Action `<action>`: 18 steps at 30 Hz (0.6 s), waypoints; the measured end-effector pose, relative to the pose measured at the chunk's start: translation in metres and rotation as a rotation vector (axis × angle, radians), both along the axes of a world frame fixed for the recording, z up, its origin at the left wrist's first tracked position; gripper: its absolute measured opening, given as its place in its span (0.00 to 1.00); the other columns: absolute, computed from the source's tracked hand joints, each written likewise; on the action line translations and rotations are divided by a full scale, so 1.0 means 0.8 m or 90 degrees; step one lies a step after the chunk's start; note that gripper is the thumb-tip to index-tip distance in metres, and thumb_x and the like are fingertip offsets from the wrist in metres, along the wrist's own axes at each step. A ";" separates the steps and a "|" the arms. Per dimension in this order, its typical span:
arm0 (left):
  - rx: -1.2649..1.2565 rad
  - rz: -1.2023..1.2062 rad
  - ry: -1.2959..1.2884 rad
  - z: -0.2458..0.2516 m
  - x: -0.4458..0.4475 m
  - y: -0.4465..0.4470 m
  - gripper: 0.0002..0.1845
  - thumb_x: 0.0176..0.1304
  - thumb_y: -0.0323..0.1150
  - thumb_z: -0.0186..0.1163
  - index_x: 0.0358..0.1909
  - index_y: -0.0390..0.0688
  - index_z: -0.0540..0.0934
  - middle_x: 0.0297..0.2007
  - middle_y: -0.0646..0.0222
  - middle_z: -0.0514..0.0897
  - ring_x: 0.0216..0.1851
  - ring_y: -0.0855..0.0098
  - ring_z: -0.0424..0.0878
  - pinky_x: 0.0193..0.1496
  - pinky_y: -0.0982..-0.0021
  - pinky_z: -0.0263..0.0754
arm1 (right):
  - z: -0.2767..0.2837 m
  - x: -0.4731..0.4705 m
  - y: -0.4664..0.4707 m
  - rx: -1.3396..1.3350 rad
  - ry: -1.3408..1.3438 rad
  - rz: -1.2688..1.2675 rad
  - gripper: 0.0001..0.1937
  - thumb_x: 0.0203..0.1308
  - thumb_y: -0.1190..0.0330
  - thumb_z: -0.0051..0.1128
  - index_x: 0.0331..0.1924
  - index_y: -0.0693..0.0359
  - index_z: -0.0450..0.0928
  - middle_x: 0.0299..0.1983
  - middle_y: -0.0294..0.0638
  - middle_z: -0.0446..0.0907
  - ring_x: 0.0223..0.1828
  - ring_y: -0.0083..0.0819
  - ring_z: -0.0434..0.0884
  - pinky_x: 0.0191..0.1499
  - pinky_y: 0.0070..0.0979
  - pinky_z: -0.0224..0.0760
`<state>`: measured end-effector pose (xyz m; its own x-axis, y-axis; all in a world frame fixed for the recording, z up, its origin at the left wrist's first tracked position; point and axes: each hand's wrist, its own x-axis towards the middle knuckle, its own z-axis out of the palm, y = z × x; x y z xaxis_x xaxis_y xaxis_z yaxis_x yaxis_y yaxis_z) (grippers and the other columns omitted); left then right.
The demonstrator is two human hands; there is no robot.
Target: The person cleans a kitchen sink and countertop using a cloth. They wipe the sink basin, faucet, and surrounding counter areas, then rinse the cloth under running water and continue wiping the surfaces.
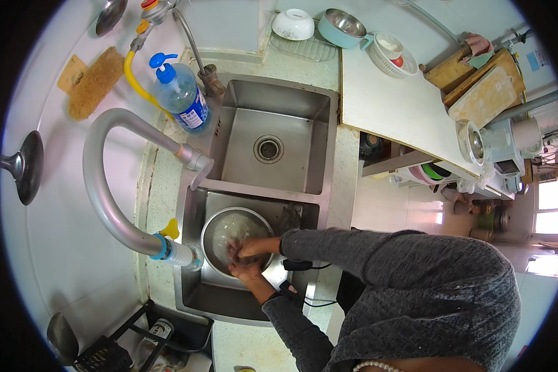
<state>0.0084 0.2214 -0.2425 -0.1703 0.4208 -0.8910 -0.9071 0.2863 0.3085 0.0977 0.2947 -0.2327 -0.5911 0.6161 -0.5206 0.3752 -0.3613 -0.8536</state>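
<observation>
A round metal bowl (205, 239) of cloudy water sits in the lower sink basin (223, 302). Both hands are inside it, close together near its front rim. My right hand (249, 248) reaches in from the upper side of the picture, fingers bent down and blurred at the water. Just below, my left hand (245, 270) is turned partly palm up, its fingers meeting the right hand. Whether anything lies between them is hidden by the fingers and blur. Beside the bowl, the spout end of the faucet (183, 258) hangs near its left rim.
The second sink basin (269, 121) has a round drain. A blue pump bottle (181, 97) stands behind it. The curved grey faucet (95, 186) arches over the left side. A dark rack (135, 325) with bottles stands lower left. Small black devices with cords (297, 265) are near my wrists.
</observation>
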 end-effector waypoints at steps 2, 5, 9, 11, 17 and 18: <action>0.051 0.066 -0.070 -0.029 -0.018 -0.007 0.33 0.63 0.56 0.32 0.57 0.43 0.69 0.60 0.59 0.66 0.65 0.57 0.57 0.65 0.43 0.42 | 0.024 -0.001 -0.019 0.074 -0.039 0.071 0.13 0.45 0.60 0.56 0.30 0.60 0.80 0.29 0.47 0.80 0.37 0.42 0.80 0.45 0.33 0.68; 0.064 0.076 -0.094 -0.059 -0.039 -0.020 0.31 0.64 0.51 0.38 0.57 0.35 0.67 0.58 0.54 0.68 0.61 0.58 0.64 0.65 0.53 0.53 | 0.070 0.000 -0.049 0.234 -0.063 0.120 0.13 0.44 0.58 0.57 0.25 0.60 0.80 0.26 0.48 0.80 0.32 0.44 0.80 0.40 0.34 0.70; 0.084 0.001 -0.027 -0.057 -0.029 -0.021 0.31 0.64 0.50 0.39 0.58 0.35 0.66 0.58 0.54 0.68 0.60 0.57 0.66 0.64 0.53 0.55 | 0.100 -0.006 -0.043 0.354 -0.146 0.110 0.13 0.47 0.57 0.56 0.23 0.60 0.80 0.25 0.49 0.79 0.30 0.47 0.80 0.33 0.39 0.72; 0.104 -0.027 0.021 -0.043 -0.018 -0.010 0.30 0.64 0.50 0.40 0.58 0.35 0.66 0.58 0.54 0.68 0.60 0.57 0.67 0.64 0.53 0.55 | 0.090 0.000 -0.020 0.392 -0.141 0.094 0.15 0.51 0.56 0.52 0.23 0.60 0.79 0.26 0.50 0.79 0.31 0.49 0.80 0.33 0.44 0.72; 0.090 0.036 0.067 0.022 0.003 0.021 0.31 0.65 0.50 0.38 0.60 0.35 0.62 0.58 0.54 0.68 0.59 0.56 0.67 0.64 0.53 0.56 | 0.010 -0.008 0.037 0.293 -0.307 -0.089 0.16 0.53 0.57 0.50 0.38 0.60 0.78 0.30 0.55 0.79 0.35 0.52 0.79 0.45 0.44 0.70; 0.040 0.137 0.012 0.031 0.006 0.023 0.32 0.65 0.51 0.36 0.61 0.36 0.61 0.58 0.55 0.68 0.61 0.56 0.65 0.64 0.51 0.54 | -0.004 -0.010 0.040 0.325 -0.318 -0.149 0.16 0.54 0.56 0.51 0.40 0.58 0.77 0.28 0.56 0.79 0.35 0.53 0.79 0.47 0.43 0.69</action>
<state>0.0129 0.2397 -0.2173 -0.2778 0.4281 -0.8600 -0.9392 0.0670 0.3368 0.0901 0.3264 -0.2358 -0.1827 0.9334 -0.3089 0.7238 -0.0849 -0.6848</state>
